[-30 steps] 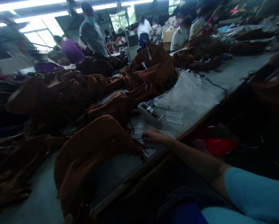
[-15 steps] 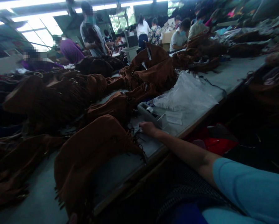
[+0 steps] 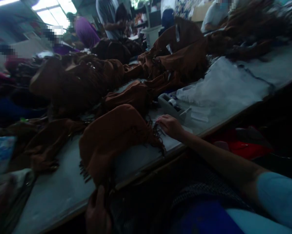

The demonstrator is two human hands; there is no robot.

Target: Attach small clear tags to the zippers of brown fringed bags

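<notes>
Brown suede fringed bag (image 3: 112, 143) lies flat on a grey work table (image 3: 50, 198), its lower end reaching the table's near edge. Left hand (image 3: 97, 211), dim in shadow at that edge, has its fingers closed around the bag's fringed lower end; the grip detail is hard to read. Right hand (image 3: 170, 126), fingers narrowly curled, rests on the fringe at the bag's upper corner; cannot tell whether it pinches any strands. Just beyond the right hand: a grey tape dispenser (image 3: 169, 105) and white paper slips (image 3: 199, 114). Farther along sits a translucent plastic bag (image 3: 221, 86). Heaped brown fringed bags (image 3: 75, 81) occupy the table's far side. Red cloth (image 3: 248, 149) lies below the table edge. A co-worker in a purple top (image 3: 86, 31) is beyond the heap.
</notes>
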